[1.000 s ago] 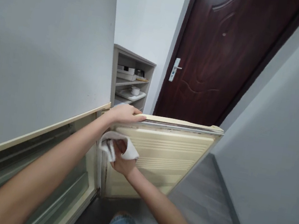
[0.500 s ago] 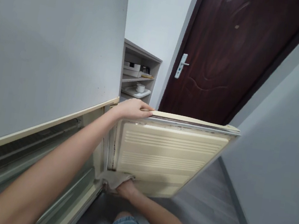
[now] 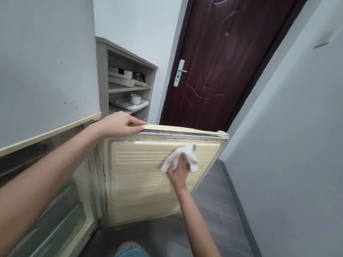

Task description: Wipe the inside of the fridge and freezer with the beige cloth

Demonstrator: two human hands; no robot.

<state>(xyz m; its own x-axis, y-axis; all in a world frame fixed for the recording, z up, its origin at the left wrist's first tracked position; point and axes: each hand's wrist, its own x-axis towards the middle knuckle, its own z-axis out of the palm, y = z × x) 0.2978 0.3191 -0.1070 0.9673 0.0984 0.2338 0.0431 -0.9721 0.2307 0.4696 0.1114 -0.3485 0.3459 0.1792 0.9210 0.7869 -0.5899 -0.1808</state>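
My left hand [image 3: 122, 125] grips the top edge of the swung-out refrigerator door [image 3: 136, 192], thumb and fingers closed over the rim. The door's inner panel is cream and ribbed, with dark stains along its seal. Against the upper right of that panel, my right hand [image 3: 180, 173] presses a bunched white cloth [image 3: 180, 154]; hand and cloth are slightly blurred, and the cloth hides some of the fingers. To the left is the refrigerator's open compartment [image 3: 58, 219], partly covered by my left forearm.
A grey shelf unit [image 3: 127, 53] beyond the door holds boxes, trays and a white cup [image 3: 135, 99]. Behind stands a closed dark wooden door [image 3: 213, 66] with a metal handle. A grey wall [image 3: 307, 166] bounds the right side, above grey flooring [image 3: 223, 231].
My right hand has moved the cloth from the door's lower hinge corner to the upper right of its inner panel. My left hand stays on the top edge. The view has turned right.
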